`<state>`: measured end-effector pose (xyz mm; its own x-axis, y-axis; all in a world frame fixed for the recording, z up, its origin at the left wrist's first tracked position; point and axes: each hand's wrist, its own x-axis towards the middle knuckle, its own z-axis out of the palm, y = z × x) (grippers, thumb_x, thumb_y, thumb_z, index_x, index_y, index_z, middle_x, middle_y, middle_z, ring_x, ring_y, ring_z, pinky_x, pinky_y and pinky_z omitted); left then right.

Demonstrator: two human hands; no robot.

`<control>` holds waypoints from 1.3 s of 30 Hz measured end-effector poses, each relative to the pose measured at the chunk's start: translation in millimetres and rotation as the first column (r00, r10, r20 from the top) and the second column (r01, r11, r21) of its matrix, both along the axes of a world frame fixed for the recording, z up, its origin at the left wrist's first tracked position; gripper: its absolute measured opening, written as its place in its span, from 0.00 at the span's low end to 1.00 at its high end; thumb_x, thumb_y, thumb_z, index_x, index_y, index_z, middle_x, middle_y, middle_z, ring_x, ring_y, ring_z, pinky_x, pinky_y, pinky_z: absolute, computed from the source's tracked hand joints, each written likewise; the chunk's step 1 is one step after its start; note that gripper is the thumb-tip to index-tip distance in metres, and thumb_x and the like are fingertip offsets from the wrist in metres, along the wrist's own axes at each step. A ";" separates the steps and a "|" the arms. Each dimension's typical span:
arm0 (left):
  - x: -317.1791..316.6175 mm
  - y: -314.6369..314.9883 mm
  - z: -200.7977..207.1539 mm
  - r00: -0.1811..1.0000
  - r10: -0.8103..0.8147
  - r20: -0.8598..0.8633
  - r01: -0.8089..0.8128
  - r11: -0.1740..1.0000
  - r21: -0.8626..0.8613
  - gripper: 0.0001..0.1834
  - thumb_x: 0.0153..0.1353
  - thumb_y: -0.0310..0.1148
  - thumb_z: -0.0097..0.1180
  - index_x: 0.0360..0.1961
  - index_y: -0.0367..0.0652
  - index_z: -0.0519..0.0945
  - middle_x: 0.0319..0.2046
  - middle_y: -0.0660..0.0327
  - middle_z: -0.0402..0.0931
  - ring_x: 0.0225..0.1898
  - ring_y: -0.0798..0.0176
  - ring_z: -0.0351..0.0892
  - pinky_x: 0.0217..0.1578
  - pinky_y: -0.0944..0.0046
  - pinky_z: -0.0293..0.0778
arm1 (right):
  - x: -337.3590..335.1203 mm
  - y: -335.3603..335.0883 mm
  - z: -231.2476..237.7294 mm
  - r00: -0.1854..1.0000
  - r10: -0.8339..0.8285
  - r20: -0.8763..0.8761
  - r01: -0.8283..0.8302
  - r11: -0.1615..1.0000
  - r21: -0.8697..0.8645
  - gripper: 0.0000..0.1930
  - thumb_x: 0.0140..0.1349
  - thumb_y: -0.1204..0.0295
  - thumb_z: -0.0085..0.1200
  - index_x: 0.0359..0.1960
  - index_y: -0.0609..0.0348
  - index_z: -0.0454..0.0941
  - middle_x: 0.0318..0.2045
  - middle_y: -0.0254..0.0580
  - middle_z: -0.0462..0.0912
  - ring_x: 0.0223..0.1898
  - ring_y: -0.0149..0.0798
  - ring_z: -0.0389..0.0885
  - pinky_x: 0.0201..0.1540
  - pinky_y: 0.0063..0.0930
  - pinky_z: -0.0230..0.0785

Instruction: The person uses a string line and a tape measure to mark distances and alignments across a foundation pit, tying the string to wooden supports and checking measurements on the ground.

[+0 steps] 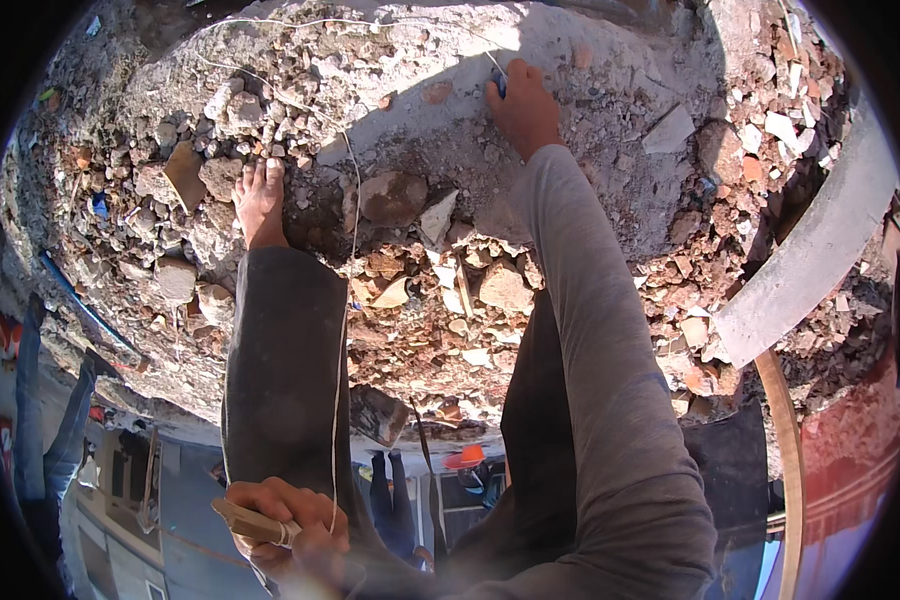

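String [342, 330] runs taut from wooden spool [253, 523] gripped tight in left hand [285, 525] | right hand [523, 105] pinches small blue object [498, 82] on rubble [420, 290], far end of string | risk: bare foot [260, 200] can slip on loose stones, line slackens.

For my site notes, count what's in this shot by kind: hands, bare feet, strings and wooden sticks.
Hands: 2, left hand and right hand
Bare feet: 1, foot
Strings: 1, string
Wooden sticks: 1, stick
Total: 5
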<state>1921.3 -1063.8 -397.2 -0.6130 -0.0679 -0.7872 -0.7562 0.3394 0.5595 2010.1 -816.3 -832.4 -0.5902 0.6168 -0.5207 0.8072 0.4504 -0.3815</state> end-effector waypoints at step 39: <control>15.6 0.2 -16.9 0.996 -0.089 0.026 0.091 0.991 -0.096 0.12 0.55 0.20 0.51 0.38 0.46 0.66 0.27 0.66 0.66 0.17 0.76 0.59 0.15 0.74 0.61 | 216.5 -144.6 129.7 0.918 0.397 -0.008 -0.259 0.583 -0.770 0.28 0.60 0.58 0.60 0.58 0.61 0.70 0.49 0.59 0.75 0.55 0.59 0.76 0.56 0.49 0.69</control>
<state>1937.0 -1063.6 -414.1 -0.6032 -0.0902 -0.7925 -0.7315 0.4585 0.5046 2226.6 -960.9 -702.7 -0.5452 -0.2433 -0.8022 0.7390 0.3124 -0.5970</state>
